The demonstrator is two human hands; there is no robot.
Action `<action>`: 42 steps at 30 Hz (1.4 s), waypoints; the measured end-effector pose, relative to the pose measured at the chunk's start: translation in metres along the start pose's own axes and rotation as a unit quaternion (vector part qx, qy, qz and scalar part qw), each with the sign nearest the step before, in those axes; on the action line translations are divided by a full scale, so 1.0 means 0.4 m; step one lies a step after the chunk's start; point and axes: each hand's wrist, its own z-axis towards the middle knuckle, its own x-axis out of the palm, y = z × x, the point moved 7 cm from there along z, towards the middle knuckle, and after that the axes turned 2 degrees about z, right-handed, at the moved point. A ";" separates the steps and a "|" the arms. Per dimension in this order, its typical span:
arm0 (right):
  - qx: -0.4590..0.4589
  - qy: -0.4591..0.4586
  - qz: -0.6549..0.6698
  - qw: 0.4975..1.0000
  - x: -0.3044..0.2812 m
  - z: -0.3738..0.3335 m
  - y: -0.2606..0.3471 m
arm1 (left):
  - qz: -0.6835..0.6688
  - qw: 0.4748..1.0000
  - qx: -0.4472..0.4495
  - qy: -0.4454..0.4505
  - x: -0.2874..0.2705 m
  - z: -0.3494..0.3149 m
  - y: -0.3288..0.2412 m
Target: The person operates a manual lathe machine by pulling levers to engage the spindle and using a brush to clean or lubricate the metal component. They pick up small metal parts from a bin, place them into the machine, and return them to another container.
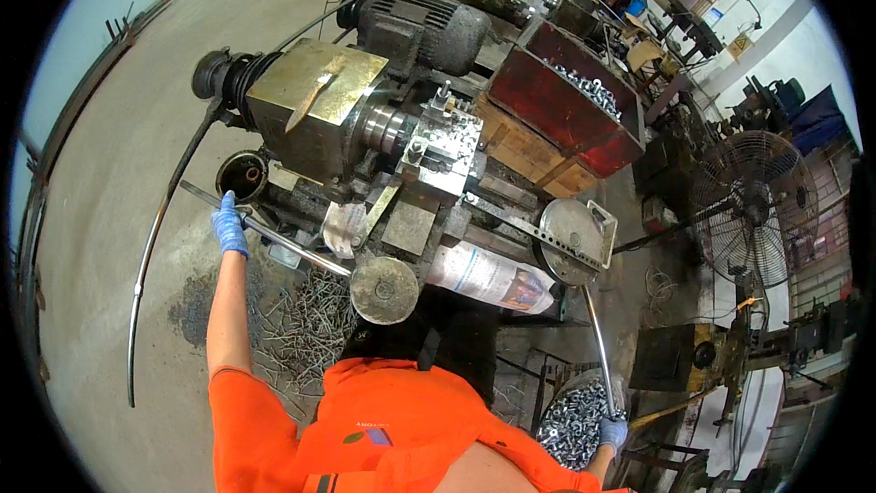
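Note:
In front of me stands a small lathe-like machine with a brass-coloured headstock (310, 82) and a chuck (388, 131). My left hand (230, 226), in a blue glove, is closed around a long metal lever (297, 249) that runs to a round metal disc (384, 290). Low on the right, my gloved right hand (612, 433) grips the lower end of a shiny metal rod (598, 333). This rod slants up to a larger round plate (571, 228). Beside the right hand is a container of small metal parts (568, 424). A brush (308, 104) lies on the headstock.
A red bin (538, 91) with metal parts rests on a wooden crate (525, 151) behind the machine. An electric motor (420, 27) sits at the back. Metal shavings (306, 324) cover the floor at left. A large fan (756, 201) stands at right.

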 end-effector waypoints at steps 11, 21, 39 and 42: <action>0.002 -0.008 -0.003 1.000 0.020 0.011 -0.027 | 0.000 1.000 -0.011 -0.011 -0.001 -0.015 -0.005; -0.011 0.012 -0.030 0.999 0.031 -0.004 -0.026 | -0.047 0.999 0.009 0.003 0.022 -0.064 -0.062; 0.103 0.030 -0.054 0.993 -0.025 -0.051 0.011 | -0.064 0.997 -0.017 0.031 0.024 -0.076 -0.059; 0.089 0.053 -0.035 0.994 0.009 -0.039 -0.029 | -0.075 0.996 -0.008 0.048 0.025 -0.058 -0.046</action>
